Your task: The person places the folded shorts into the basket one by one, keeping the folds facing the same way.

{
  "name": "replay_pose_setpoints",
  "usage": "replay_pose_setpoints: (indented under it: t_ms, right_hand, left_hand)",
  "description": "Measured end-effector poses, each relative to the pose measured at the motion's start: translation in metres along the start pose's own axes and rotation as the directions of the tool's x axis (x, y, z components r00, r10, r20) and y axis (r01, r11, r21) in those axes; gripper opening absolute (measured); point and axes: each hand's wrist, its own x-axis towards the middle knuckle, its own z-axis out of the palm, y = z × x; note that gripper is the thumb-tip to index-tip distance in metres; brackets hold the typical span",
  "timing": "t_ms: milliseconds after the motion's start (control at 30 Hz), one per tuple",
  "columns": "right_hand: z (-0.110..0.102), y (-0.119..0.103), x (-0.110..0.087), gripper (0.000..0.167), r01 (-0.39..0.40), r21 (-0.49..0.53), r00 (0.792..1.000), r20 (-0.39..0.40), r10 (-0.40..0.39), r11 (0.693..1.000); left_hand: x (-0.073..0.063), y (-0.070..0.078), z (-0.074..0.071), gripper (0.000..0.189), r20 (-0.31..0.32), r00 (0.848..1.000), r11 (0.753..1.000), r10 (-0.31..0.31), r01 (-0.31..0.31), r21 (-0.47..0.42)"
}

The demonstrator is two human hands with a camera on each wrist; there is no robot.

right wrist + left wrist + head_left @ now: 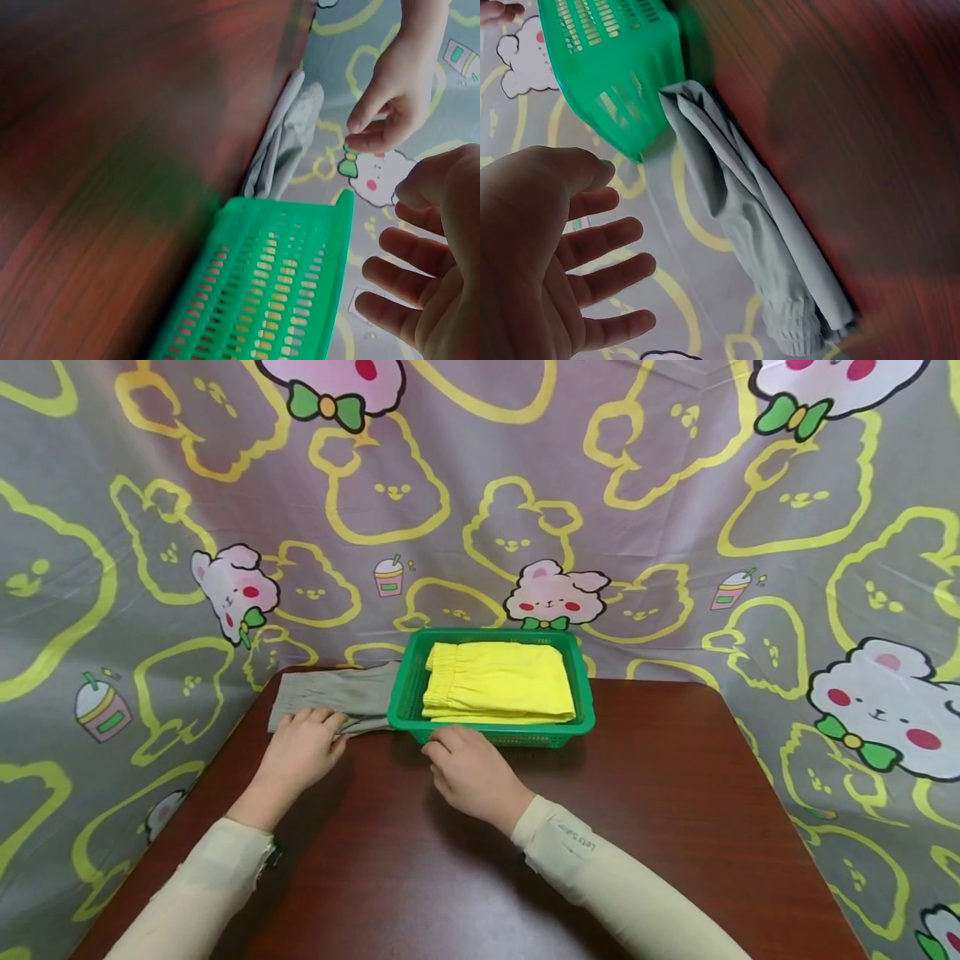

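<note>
A folded yellow garment [498, 683] with a gathered elastic waistband lies in a green plastic basket [587, 689]. Beside the basket's left side, a folded grey garment [333, 690] lies on the table; its ribbed waistband [793, 326] shows in the left wrist view. My left hand [303, 747] is just above the near edge of the grey garment, fingers spread apart and holding nothing. Close by the basket's front wall is my right hand [474, 774], its loosely bent fingers apart and nothing between them.
The dark reddish-brown wooden table [660, 827] extends in front of the basket and to its right. A grey cloth curtain [637, 527] printed with yellow outlines and white cartoon animals hangs along the table's back and sides.
</note>
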Motion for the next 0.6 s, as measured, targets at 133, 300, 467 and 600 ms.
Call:
replay_pose_setpoints:
  t_ms: [133, 300, 467, 600]
  right_hand:
    - [0.006, -0.007, 0.004, 0.021, -0.006, -0.001, 0.999, 0.033, 0.006, 1.0]
    - [0.011, -0.015, 0.007, 0.021, -0.018, 0.003, 0.997, 0.072, 0.017, 1.0]
    - [0.019, -0.02, 0.01, 0.022, -0.079, 0.034, 0.988, 0.133, 0.074, 0.996]
    - [0.026, -0.021, 0.014, 0.021, -0.106, 0.04, 0.982, 0.164, 0.098, 0.994]
  left_hand:
    - [0.0, -0.011, 0.003, 0.039, 0.067, 0.996, 0.998, -0.06, 0.062, -0.03]
    - [0.002, -0.024, 0.009, 0.04, 0.088, 0.991, 0.993, -0.098, 0.103, -0.052]
    - [0.009, -0.035, 0.018, 0.04, 0.069, 0.99, 0.987, -0.127, 0.133, -0.093]
    - [0.016, -0.043, 0.024, 0.04, 0.074, 0.986, 0.982, -0.152, 0.159, -0.103]
